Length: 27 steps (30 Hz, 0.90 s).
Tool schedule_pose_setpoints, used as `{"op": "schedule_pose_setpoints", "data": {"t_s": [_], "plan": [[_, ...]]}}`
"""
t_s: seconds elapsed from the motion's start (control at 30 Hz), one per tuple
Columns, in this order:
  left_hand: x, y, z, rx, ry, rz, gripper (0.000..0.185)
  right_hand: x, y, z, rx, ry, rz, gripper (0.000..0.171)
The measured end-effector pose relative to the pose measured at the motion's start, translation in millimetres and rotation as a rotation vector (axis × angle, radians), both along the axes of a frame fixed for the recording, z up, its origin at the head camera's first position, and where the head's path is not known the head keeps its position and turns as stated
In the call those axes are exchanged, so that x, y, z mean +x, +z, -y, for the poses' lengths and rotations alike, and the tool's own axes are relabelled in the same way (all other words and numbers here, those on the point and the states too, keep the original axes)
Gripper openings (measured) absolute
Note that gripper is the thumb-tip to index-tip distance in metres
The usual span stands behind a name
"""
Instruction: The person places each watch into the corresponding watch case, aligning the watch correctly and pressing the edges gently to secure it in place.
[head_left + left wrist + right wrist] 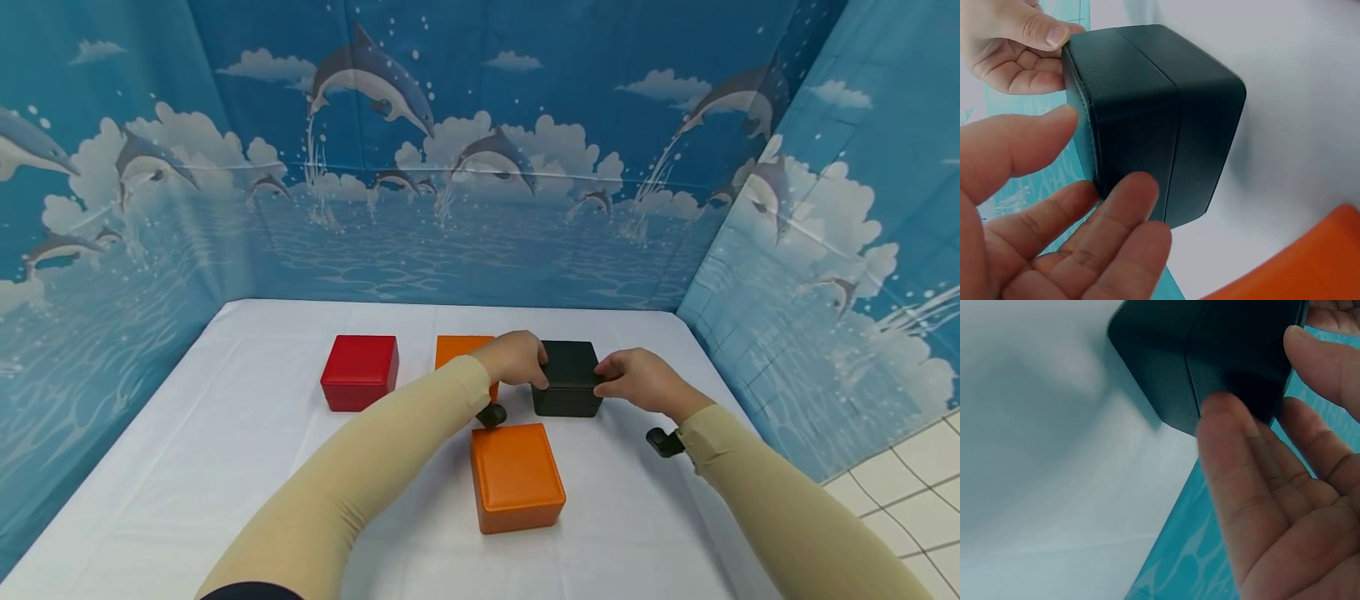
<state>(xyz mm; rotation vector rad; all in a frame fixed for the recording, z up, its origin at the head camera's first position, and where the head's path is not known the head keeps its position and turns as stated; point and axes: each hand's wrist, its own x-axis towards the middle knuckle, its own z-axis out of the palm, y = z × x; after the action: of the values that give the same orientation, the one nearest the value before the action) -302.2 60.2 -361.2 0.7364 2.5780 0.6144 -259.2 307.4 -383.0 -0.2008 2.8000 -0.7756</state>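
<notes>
A black box (567, 396) with a lid seam round its sides sits on the white-covered table, between both hands. My left hand (514, 358) is at its left side, thumb and fingertips beside the lid edge, the fingers loosely bent and spread. In the left wrist view, two fingertips (1138, 187) overlap the box's side. At the right side, my right hand (643, 382) touches the box with its thumb near the lid edge. Its fingers are relaxed, and one fingertip (1222, 403) overlaps the side wall. The lid is down.
An orange box (519, 471) sits in front, nearer the person. Another orange box (459, 347) lies behind the left forearm, partly hidden. Farther left is a red box (360, 375). A dolphin-print curtain (480, 242) borders the table (247, 400) at the back and sides.
</notes>
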Motion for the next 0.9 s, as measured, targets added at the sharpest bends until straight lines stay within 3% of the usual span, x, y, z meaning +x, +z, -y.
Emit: {"op": "schedule_pose_setpoints", "data": {"t_s": [0.2, 0.37, 0.53, 0.7, 0.9], "plan": [[0.2, 3.5, 4.4, -0.02, -0.021, -0.004, 0.046, -1.3, 6.3, 3.6, 0.052, -0.002, -0.009, 0.05], [1.1, 12.2, 11.8, -0.014, -0.045, -0.05, 0.05, -1.4, 13.5, 11.2, 0.108, -0.025, -0.079, 0.055], [1.8, 23.1, 22.6, -0.02, -0.02, -0.123, 0.06, 0.5, 15.7, 21.9, 0.138, -0.019, -0.153, 0.063], [7.7, 31.1, 35.1, -0.087, -0.018, -0.238, 0.071, 4.2, 14.6, 30.5, 0.151, 0.031, -0.231, 0.066], [16.1, 31.4, 54.7, -0.118, -0.024, -0.366, 0.079, 7.5, 15.7, 36.8, 0.179, 0.069, -0.277, 0.07]]}}
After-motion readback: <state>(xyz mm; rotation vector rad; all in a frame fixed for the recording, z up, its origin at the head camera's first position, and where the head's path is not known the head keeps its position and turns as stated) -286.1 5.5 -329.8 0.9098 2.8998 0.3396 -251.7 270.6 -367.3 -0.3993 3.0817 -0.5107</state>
